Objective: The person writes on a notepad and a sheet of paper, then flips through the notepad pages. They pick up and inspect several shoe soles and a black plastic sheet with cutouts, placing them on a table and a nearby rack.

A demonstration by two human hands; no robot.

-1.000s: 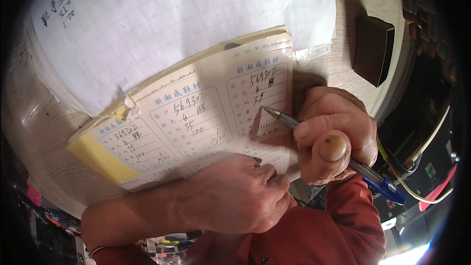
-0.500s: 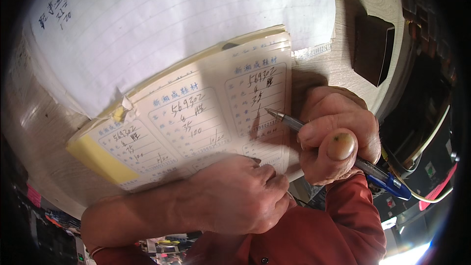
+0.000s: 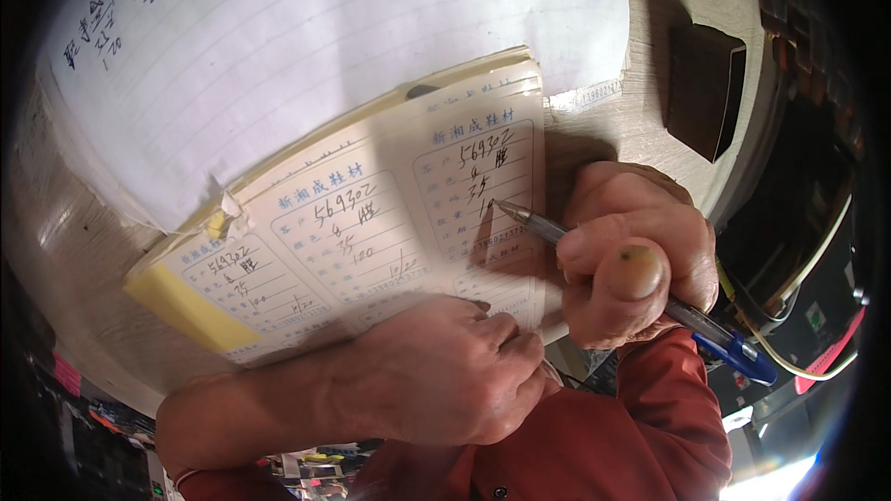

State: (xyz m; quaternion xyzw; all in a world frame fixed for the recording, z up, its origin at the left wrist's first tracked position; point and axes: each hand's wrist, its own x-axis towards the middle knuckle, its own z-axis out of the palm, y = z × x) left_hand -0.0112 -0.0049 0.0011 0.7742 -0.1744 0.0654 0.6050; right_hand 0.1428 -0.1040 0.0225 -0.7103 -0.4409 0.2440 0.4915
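Note:
My right hand [image 3: 636, 255] grips a ballpoint pen [image 3: 534, 224] with a clear grey barrel and a blue clip end. Its tip meets the right-hand form on a pad of printed slips [image 3: 394, 144], just after a few fresh strokes. Two forms to the left carry dark handwriting. My left hand [image 3: 445, 366] lies curled across the pad's lower part, fingers bent under; whatever they may hold is hidden. The pad has cream pages and a yellow sheet [image 3: 186, 301] at its left end.
A large lined paper sheet [image 3: 343, 28] with handwriting at its top left lies beyond the pad. On the wood-grain table [image 3: 645, 93], at the right, stands a small dark box [image 3: 705, 93]. A pale cable [image 3: 821, 373] curves past the table's right side.
The pen has added another stroke on the right-hand form, its tip shifting slightly. Paper and pad appear a little further left in view. My left hand stays in place.

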